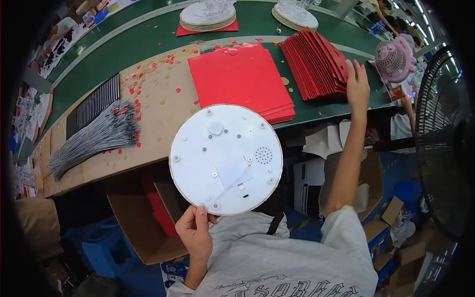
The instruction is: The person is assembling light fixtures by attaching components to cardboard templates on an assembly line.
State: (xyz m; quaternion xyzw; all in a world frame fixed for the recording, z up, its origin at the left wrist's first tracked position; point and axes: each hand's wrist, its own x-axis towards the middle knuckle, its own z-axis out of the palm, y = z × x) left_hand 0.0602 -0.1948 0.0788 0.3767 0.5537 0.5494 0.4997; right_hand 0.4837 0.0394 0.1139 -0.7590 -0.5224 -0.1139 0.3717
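My left hand (196, 230) is closed on the lower rim of a round white plate (193, 138), thumb on top. The plate has screws, a cluster of small holes and a clear square patch on its face. It tilts over my lap in front of the table edge. My right hand (357, 89) reaches far right, fingers stretched out against the end of a row of folded red card sleeves (314, 67). Whether its fingertips pinch a sleeve is hidden. Between the hands lies a stack of flat red sheets (227, 74).
Left on the table are a bundle of grey wire ties (94, 136) and black striped strips (99, 104). Red and tan paper dots (143, 81) are scattered about. Stacked round discs (208, 22) stand behind. A pink fan (394, 59) and a large black fan (440, 143) are at right.
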